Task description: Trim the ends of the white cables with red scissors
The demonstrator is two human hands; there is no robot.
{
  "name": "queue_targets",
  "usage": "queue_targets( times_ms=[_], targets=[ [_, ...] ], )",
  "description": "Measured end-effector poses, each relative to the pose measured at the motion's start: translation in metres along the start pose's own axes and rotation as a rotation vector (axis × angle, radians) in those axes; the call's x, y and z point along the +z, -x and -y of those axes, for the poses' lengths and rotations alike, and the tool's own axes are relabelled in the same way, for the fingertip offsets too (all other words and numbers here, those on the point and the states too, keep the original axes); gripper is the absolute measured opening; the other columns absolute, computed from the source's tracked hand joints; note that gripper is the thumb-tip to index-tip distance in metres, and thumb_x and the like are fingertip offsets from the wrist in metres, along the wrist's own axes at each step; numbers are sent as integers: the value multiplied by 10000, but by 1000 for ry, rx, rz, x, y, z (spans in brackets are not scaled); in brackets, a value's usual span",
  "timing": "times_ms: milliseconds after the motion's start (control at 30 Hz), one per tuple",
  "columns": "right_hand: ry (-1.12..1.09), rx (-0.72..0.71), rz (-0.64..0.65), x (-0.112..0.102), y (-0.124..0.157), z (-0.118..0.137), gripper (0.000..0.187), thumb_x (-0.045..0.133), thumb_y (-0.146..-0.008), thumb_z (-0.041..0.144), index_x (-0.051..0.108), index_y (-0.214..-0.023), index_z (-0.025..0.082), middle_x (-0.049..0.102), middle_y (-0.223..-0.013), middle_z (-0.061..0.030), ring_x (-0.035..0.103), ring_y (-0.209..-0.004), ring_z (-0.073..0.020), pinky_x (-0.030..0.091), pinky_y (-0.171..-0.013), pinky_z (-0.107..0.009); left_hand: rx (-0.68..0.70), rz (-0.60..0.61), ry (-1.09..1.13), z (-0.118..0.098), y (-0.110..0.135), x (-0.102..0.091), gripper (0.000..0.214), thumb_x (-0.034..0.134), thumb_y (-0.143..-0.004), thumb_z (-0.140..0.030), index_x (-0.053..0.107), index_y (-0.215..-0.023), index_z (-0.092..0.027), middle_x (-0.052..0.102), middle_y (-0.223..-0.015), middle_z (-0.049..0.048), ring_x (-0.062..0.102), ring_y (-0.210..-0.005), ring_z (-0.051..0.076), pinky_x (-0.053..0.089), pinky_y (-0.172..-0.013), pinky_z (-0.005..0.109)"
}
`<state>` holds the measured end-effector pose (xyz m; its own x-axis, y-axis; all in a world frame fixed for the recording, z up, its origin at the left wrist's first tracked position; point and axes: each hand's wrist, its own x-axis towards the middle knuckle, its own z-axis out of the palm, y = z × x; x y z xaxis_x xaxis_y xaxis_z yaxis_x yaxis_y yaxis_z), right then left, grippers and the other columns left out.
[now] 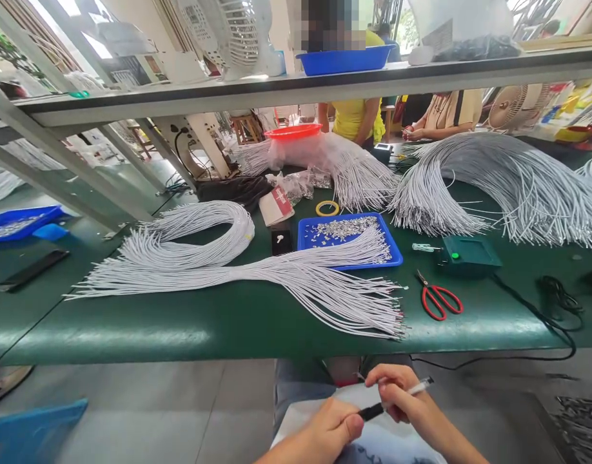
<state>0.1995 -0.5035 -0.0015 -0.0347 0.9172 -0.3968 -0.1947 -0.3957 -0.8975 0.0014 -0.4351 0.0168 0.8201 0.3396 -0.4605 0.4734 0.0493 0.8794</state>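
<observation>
Low in front of me, over my lap, a pen [372,412] with a black section and a clear barrel lies slantwise between my hands. My left hand [331,424] is closed around its black end, thumb on top. The fingers of my right hand [396,392] are bent around the clear part, and the far tip pokes out past them. A whitish sheet or cloth [296,419] covers my lap beneath. Beyond the table edge, a fanned bundle of white wires [325,283] lies nearest to both hands.
On the green table [247,322] are red-handled scissors [438,299], a dark green box [473,256] with a black cord, and a blue tray [397,259] of small metal parts. Yellow tape [327,207] and more wire bundles [431,187] lie behind. A shelf [257,93] crosses above; people sit opposite.
</observation>
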Motion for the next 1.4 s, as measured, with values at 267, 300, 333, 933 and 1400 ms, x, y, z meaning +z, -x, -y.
queue_targets(
  times_ms=[267,300,333,933,1400],
  targets=[
    [141,-78,75,18,-2,45,254,516,-806,319,730,-830,184,415,-508,39,353,-486,-85,255,-483,-232,130,40,-118,-19,8,-28,710,139,-861,-821,294,-638,-165,268,-615,-31,248,-598,97,192,-578,269],
    [109,-69,61,17,-5,49,238,537,-786,318,730,-800,179,406,-488,40,344,-462,-82,239,-456,-228,135,43,-111,-17,9,-32,710,151,-859,-824,298,-638,-165,266,-620,-32,244,-598,94,193,-571,266],
    [68,-81,6,12,-8,54,210,570,-758,320,724,-751,177,397,-468,42,330,-430,-77,221,-428,-224,132,47,-85,-12,10,-38,709,182,-854,-828,302,-631,-166,264,-619,-34,242,-594,91,196,-560,260],
    [906,-515,-401,-15,-328,208,127,706,-824,254,643,-824,143,687,-859,-48,642,-884,-191,492,-879,-358,672,-695,-259,12,-121,-201,638,209,-863,-798,299,-601,-222,321,-541,-25,313,-517,120,288,-548,286],
    [795,-563,-430,-1,-395,215,270,557,-960,365,603,-1097,137,626,-1061,-62,625,-916,-164,550,-807,-356,816,-832,-412,41,-135,-207,578,135,-965,-620,379,-641,-208,392,-532,-12,369,-487,124,277,-529,280]
  ],
)
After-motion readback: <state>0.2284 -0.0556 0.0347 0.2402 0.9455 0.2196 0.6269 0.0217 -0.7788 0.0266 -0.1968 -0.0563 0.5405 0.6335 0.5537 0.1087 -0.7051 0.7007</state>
